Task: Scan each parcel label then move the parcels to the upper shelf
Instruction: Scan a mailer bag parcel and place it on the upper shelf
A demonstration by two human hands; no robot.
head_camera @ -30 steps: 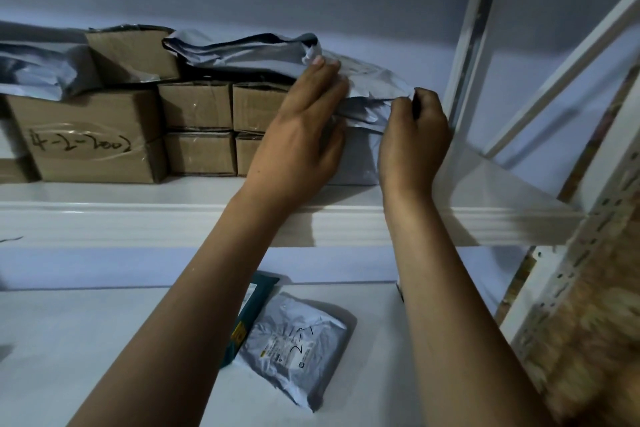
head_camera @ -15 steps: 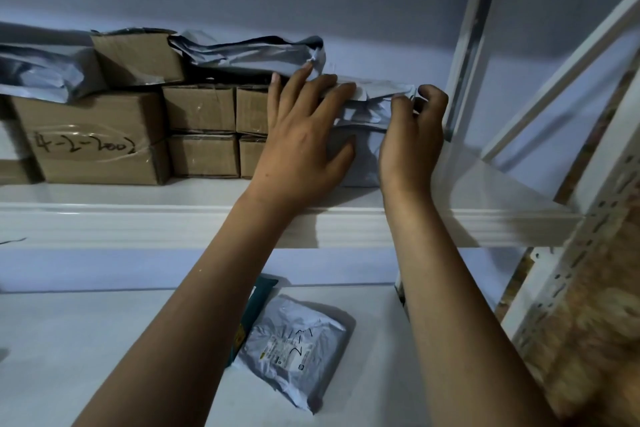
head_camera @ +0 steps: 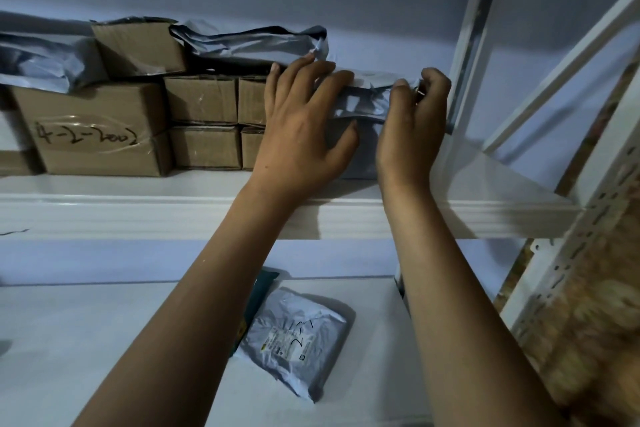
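Grey parcel (head_camera: 360, 99): twelve o'clock on the upper shelf (head_camera: 138, 211), beside the cardboard boxes (head_camera: 202, 121).
Left hand (head_camera: 304, 125): fingers spread flat on it.
Right hand (head_camera: 414, 128): curled, pinching its three-o'clock corner.
Risk: the soft bag may slump off the edge when released.
Lower mailer (head_camera: 298, 333): six o'clock, waiting.

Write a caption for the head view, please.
Left hand presses and right hand pinches a grey mailer beside stacked cardboard boxes on the upper shelf; another grey parcel lies on the lower shelf.
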